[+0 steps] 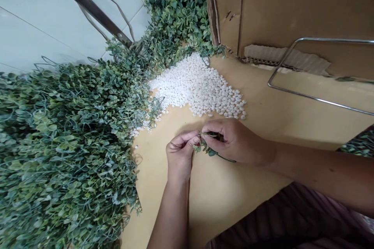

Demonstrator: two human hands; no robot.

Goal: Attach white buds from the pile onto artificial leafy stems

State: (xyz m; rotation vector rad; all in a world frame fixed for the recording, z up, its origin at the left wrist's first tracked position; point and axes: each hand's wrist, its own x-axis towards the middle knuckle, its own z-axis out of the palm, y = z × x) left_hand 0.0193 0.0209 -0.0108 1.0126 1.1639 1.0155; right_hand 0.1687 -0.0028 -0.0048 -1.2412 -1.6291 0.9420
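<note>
My left hand (pixel 180 155) is closed, with thumb and fingertips pinching the end of an artificial leafy sprig (pixel 210 151). Facing it, my right hand (pixel 238 140) is also closed on the same sprig, its thumb and forefinger meeting close to the left fingertips. Small green leaves hang below the fingers, and a thin stem points toward the lower right. What lies exactly between the fingertips is hidden. Just beyond both hands, a heap of small white bead-like pieces (pixel 193 85) spreads over a tan sheet (pixel 163 186).
Large piles of green artificial foliage (pixel 73 144) fill the left side and the back (pixel 175 7). A cardboard box (pixel 292 4) stands at the back right, with a bent metal wire frame (pixel 309 95) in front. A dark strip with a cord loop (pixel 96 11) juts over the tiled floor (pixel 29 19).
</note>
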